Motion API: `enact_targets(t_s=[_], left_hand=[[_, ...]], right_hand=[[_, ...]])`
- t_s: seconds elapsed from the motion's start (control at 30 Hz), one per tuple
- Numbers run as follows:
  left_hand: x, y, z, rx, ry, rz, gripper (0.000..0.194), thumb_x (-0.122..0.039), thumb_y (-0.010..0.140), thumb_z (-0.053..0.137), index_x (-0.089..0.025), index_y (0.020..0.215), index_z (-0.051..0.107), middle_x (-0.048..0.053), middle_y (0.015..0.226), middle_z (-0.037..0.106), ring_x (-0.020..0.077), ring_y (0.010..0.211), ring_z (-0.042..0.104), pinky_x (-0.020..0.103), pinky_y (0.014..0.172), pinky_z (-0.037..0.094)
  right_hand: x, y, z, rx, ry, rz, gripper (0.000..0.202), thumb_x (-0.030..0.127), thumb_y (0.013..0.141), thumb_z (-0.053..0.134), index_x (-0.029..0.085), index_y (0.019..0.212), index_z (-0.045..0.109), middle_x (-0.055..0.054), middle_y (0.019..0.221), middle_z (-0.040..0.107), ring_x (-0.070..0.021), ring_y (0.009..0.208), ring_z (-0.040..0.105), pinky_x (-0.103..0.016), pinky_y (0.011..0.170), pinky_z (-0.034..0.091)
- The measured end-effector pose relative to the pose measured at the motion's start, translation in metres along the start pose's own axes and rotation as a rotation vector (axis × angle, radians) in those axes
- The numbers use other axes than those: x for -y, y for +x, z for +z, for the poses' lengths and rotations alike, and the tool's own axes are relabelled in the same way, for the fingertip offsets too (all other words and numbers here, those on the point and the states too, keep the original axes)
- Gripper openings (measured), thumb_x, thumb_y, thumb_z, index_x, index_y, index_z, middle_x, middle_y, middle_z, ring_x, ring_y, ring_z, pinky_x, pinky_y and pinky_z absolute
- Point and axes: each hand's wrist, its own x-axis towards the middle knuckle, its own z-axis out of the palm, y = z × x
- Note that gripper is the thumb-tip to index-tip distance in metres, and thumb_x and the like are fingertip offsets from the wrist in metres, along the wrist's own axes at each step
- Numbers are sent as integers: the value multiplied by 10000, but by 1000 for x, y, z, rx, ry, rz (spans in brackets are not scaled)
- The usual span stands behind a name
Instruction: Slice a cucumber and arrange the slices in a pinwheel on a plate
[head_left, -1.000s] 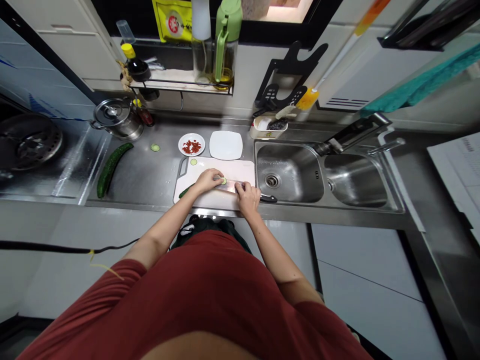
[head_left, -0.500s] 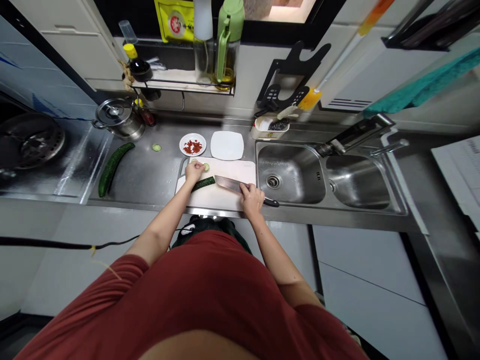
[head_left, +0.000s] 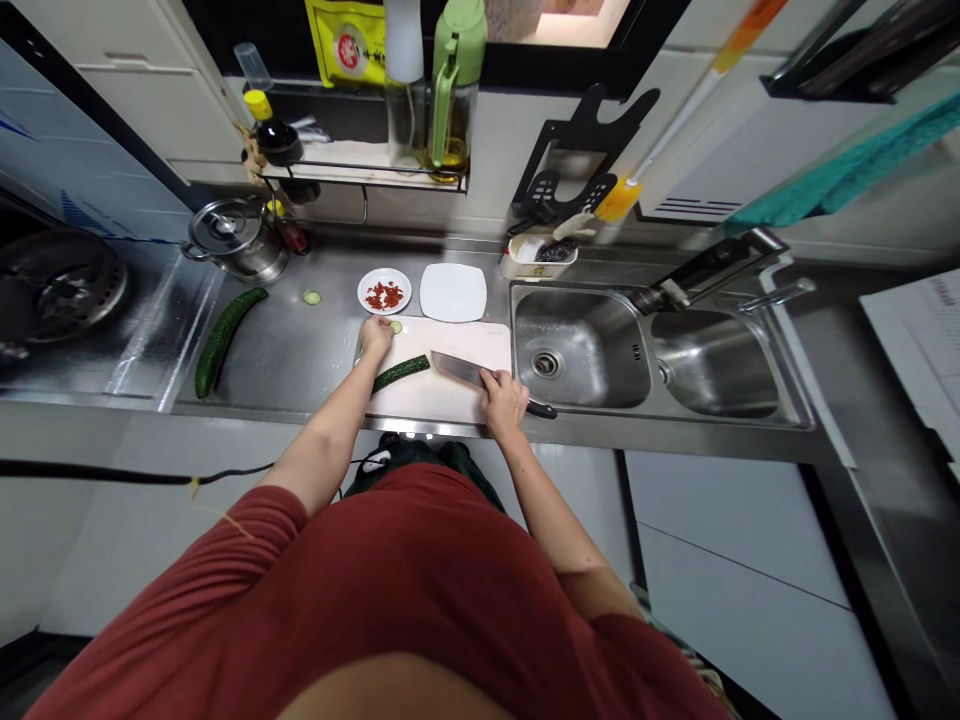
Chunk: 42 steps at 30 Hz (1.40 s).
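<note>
On the white cutting board lies a dark green piece of cucumber, its cut end to the right. My right hand is closed on a kitchen knife, fingers on the blade near the black handle. The blade's tip is close to the cut end of the cucumber. My left hand is at the board's upper left, fingertips pinched at a pale green cucumber slice. Just above the board are a white plate of chopped red pieces and a square white plate.
A whole cucumber and a small cucumber scrap lie left on the steel counter. A lidded pot stands behind. The double sink borders the board's right side; a shelf with bottles overhangs the back.
My left hand has moved left along the board with the cucumber slice at its fingertips. My right hand and the knife have stayed almost still.
</note>
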Motion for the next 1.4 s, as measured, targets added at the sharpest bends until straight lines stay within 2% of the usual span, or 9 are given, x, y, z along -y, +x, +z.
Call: enact_targets(t_s=[0.23, 0.47, 0.87, 1.03, 1.23, 1.4], left_hand=[[0, -5, -2, -11, 165, 144, 248, -165, 800, 519, -183, 979, 689, 85, 967, 704, 212, 912, 614, 314, 879, 424], [5, -12, -2, -3, 240, 238, 258, -206, 812, 580, -159, 1022, 724, 117, 1013, 668, 239, 957, 587, 339, 901, 429], [5, -11, -1, -2, 181, 242, 217, -179, 794, 590, -161, 962, 725, 116, 1004, 661, 250, 970, 584, 372, 923, 430], [6, -12, -6, -86, 58, 157, 273, -201, 782, 610, -169, 1034, 711, 88, 960, 681, 220, 896, 606, 356, 908, 446], [12, -29, -10, -111, -46, 103, 302, -233, 785, 600, -158, 1059, 703, 76, 919, 685, 198, 830, 612, 333, 872, 467], [9, -56, -15, -109, -9, 201, 280, -246, 805, 595, -153, 1042, 712, 99, 984, 673, 225, 875, 619, 350, 888, 471]], right_hand=[[-2, 0, 5, -38, 33, 16, 405, 236, 940, 435, 277, 1317, 578, -99, 1213, 538, -209, 941, 463, -334, 826, 246], [-4, 1, 6, -36, 48, 23, 406, 242, 939, 437, 286, 1317, 580, -96, 1212, 541, -212, 949, 465, -333, 817, 247], [0, 2, 2, 2, 64, 30, 407, 247, 956, 408, 280, 1329, 568, -102, 1203, 537, -213, 967, 477, -326, 818, 260], [1, 3, 2, -12, 94, 58, 409, 233, 948, 423, 274, 1330, 564, -95, 1157, 550, -206, 947, 494, -315, 809, 284], [2, 7, 4, -38, 161, 172, 388, 233, 945, 436, 218, 1303, 583, -99, 1095, 577, -209, 916, 536, -306, 806, 329], [3, 12, 6, -23, 249, 178, 357, 250, 973, 397, 199, 1245, 623, -96, 1098, 581, -190, 877, 559, -277, 776, 361]])
